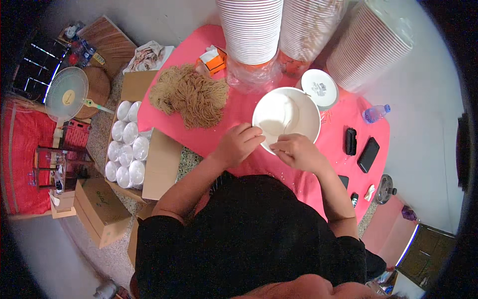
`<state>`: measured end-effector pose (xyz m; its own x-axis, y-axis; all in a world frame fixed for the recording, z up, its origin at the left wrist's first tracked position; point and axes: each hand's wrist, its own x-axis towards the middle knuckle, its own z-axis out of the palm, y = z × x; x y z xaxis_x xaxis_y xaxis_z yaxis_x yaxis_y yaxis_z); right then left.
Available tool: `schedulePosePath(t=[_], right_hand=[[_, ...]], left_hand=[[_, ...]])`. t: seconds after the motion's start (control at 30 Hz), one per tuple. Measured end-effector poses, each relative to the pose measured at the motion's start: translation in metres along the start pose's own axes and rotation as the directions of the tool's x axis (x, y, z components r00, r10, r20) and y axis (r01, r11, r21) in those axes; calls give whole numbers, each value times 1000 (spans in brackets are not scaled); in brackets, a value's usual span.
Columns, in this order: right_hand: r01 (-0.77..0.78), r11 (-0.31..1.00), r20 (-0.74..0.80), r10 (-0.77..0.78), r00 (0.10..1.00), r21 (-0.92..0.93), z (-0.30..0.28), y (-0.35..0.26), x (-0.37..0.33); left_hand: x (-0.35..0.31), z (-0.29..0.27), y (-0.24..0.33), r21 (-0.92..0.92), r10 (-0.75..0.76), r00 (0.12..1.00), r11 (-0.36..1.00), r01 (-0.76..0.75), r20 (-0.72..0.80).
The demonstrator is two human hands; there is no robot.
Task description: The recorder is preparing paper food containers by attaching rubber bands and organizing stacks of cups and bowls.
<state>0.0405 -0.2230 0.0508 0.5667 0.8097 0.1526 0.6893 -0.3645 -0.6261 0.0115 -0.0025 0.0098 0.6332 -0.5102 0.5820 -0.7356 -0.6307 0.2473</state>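
A white round paper tub (309, 118) stands in front of me, its mouth facing up, with a thin strand-like line visible inside. My left hand (238, 146) is at the tub's near left rim, thumb and fingers pinched together. Close beside it, my right hand (299, 152) is over the near rim, its fingers also pinched. Whatever lies between the fingertips of either hand is too small to make out. To the left on the pink-covered table (249, 112) lies a loose heap of tan, string-like strands (191, 94). A smaller white tub (319, 88) with a printed round face touches the far right side.
Tall stacks of white tubs (251, 32) line the back, partly in plastic. On the right are a bottle (374, 114), a black case (351, 141) and a black phone-like slab (368, 155). Left of the table, an open carton (162, 162) holds several white round containers (130, 133); a fan (67, 94) stands beyond.
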Motion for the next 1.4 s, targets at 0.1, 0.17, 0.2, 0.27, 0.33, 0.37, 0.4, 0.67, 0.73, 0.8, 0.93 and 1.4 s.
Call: schedulePosePath(t=[0.1, 0.17, 0.2, 0.27, 0.33, 0.37, 0.4, 0.67, 0.73, 0.8, 0.93, 1.4], right_hand=[[-25, 993, 67, 17, 998, 113, 1, -4, 1], [-33, 988, 74, 22, 997, 154, 6, -4, 2], [-80, 977, 54, 71, 996, 196, 10, -3, 3], [-121, 964, 36, 116, 993, 238, 20, 3, 6], [-132, 936, -85, 168, 982, 327, 33, 14, 9], [-129, 937, -86, 165, 983, 325, 40, 16, 11], [-162, 924, -119, 215, 969, 347, 46, 18, 13], [-176, 904, -222, 278, 934, 389, 67, 14, 26], [-165, 913, -252, 271, 929, 374, 67, 13, 25], [-213, 920, -203, 289, 935, 330, 64, 13, 27], [-364, 874, -32, 394, 919, 322, 49, 24, 22], [-315, 853, 116, 294, 949, 417, 51, 40, 29]], left_hand=[[-2, 1, -6, -74, -35, 998, 997, 38, 48], [0, 2, -11, -111, -51, 997, 992, 57, 59], [2, 1, -12, -149, -64, 995, 986, 74, 72], [2, 6, -13, -186, -142, 989, 971, 149, 52], [1, 13, -14, -222, -217, 976, 950, 219, 34], [0, 18, -12, -277, -365, 929, 899, 338, -53], [-4, 25, -10, -343, -505, 854, 830, 440, -127], [-34, 55, 2, -809, -775, 520, 20, 588, 358], [-37, 62, -3, -817, -783, 527, 42, 575, 331], [-41, 68, -11, -824, -789, 533, 61, 564, 306], [-38, 49, -40, -809, -873, 431, 75, 583, 230], [-44, 41, -26, -680, -824, 402, 29, 732, 398]])
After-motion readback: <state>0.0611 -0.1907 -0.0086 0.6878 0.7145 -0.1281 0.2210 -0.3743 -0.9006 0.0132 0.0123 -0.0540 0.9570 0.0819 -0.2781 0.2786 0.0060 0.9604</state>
